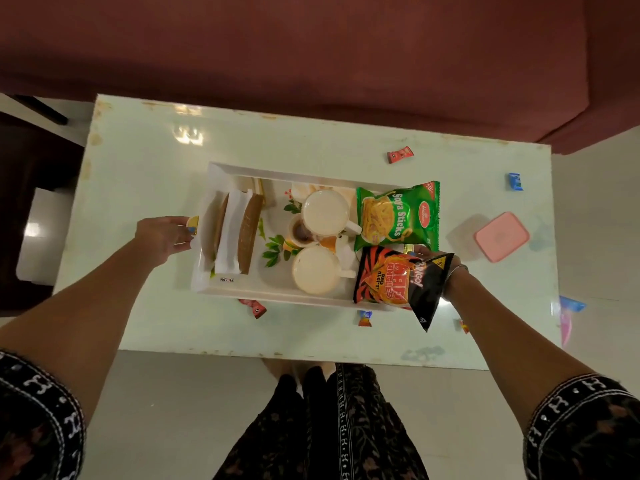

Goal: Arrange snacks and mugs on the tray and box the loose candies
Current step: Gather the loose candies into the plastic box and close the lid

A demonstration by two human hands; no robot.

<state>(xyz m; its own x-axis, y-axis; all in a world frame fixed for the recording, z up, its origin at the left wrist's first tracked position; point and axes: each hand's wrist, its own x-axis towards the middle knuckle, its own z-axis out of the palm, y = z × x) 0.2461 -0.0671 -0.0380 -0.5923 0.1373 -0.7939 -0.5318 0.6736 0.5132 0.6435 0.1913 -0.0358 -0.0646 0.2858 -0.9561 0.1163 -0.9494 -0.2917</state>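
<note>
A white tray (277, 175) lies in the middle of the pale glass table (138, 168). In it stand two white mugs (325, 213) (317, 270), a small cup (301, 233) and a brown napkin holder (250, 233). A green Soya Sticks packet (398, 216) lies at its right end. A black and orange Mad Angles packet (391, 282) overhangs the near right corner. My left hand (166, 237) grips the tray's left handle. My right hand (450, 271), mostly hidden under the black packet, has its fingers on the right handle. A closed pink box (502, 236) sits to the right.
Loose candies lie around the tray: a red candy (400, 155) behind it, a blue candy (515, 181) far right, another red candy (252, 306) and an orange-blue candy (364, 318) near the front edge. A maroon sofa (311, 46) borders the table's far side.
</note>
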